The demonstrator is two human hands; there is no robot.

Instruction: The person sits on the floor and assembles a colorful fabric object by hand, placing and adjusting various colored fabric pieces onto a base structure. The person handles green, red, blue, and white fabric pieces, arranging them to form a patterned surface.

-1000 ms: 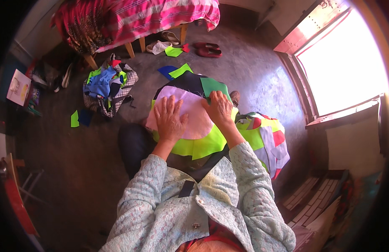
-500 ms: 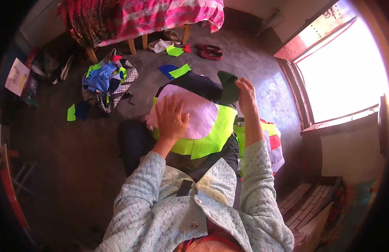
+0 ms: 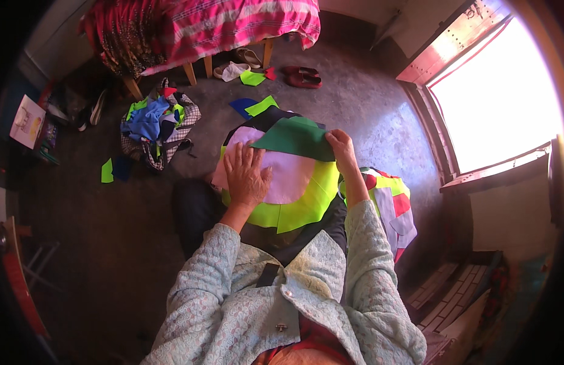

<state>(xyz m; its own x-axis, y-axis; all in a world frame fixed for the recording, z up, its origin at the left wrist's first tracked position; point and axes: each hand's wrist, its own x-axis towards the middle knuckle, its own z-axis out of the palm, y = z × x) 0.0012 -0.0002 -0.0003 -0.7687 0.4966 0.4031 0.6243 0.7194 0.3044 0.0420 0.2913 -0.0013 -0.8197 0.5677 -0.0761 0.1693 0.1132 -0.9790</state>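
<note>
right hand [image 3: 341, 148] holding green cloth [image 3: 292, 137], pink piece [image 3: 282, 176]

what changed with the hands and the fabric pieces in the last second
The right hand left the pink fabric piece, took hold of a green fabric piece at its right edge and drew it over the pink one's top. The left hand stayed flat on the pink piece; the yellow-green piece underneath stayed put.

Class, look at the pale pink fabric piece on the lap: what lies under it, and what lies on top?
Under the pale pink piece a neon yellow piece shows; anything lower is covered. On top rest the left hand and a green piece, held by the right hand.
</note>
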